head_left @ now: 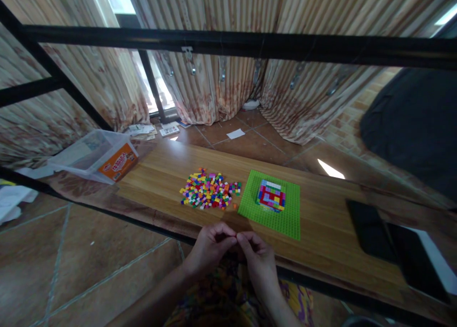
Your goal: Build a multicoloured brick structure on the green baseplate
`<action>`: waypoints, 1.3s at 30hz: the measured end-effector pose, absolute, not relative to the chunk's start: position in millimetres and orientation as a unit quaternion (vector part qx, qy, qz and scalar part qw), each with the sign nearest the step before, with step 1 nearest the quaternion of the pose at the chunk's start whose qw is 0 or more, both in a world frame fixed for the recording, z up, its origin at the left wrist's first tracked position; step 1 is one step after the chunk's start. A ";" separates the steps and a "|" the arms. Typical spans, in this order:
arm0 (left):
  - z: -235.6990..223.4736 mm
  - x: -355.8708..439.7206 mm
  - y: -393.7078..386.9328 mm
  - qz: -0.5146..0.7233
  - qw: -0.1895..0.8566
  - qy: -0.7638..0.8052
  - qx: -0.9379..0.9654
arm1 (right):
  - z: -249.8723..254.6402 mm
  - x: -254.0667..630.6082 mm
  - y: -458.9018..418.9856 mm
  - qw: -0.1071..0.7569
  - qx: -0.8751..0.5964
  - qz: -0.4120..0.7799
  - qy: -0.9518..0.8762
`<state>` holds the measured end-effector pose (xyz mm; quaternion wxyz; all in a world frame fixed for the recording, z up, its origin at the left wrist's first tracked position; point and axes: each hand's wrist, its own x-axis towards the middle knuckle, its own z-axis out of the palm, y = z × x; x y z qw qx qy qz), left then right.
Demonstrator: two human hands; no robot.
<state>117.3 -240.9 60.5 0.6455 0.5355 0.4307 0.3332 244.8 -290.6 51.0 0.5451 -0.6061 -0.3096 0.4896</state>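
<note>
My left hand (213, 246) and my right hand (259, 258) meet fingertip to fingertip over the near edge of the wooden board. Both are closed in a pinch. A tiny reddish spot shows between the fingertips, too small and covered to name. Just beyond lies a loose heap of small colourful building bricks (209, 191). Right of the heap is a green studded baseplate (291, 222), set at a slight angle. On it stands a low block of joined bricks (271, 195) in red, purple, blue, yellow and white.
A clear plastic box (89, 155) with an orange label stands at the board's left end. Dark flat panels (371, 232) lie at the right. A black metal bar (228, 46) crosses the view beyond the wooden board (332, 217). Curtains hang behind, over a tiled floor.
</note>
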 end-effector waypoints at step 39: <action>20.9 61.0 -197.3 0.414 0.294 0.489 0.709 | 21.6 252.8 -197.7 0.326 -0.663 0.128 -0.662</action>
